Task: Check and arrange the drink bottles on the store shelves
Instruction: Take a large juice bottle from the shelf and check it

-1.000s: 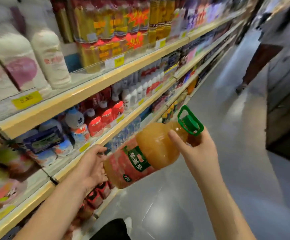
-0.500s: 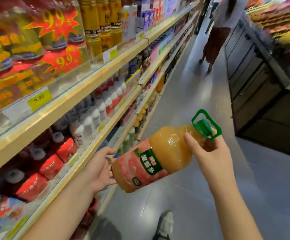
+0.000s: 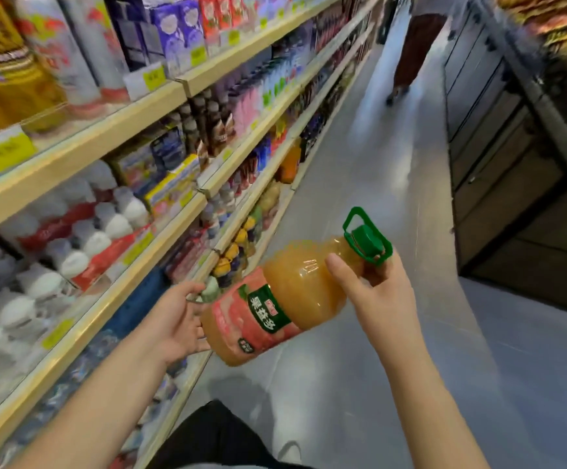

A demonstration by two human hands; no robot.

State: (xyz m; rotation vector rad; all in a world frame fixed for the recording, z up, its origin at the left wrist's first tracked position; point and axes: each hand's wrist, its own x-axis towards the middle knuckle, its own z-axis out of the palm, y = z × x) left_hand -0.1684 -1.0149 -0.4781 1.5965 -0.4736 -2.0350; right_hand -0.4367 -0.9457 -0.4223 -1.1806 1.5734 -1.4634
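Brightness: bright and even across the aisle.
Glare: pale streaks of sheen on the grey floor (image 3: 393,204); small highlights on the juice bottle (image 3: 295,286).
Shadows: soft; darkest beneath the cabinet (image 3: 529,265) at right.
Blur: motion smear over the shelves (image 3: 82,137) and far aisle; bottle label sharp.
Distortion: wide-angle; shelf lines bend towards the edges.

A large juice bottle (image 3: 295,299), orange liquid, pink label with a green badge, green cap and loop handle, hangs tilted at lower centre, cap upper right, base toward the shelves (image 3: 106,133).
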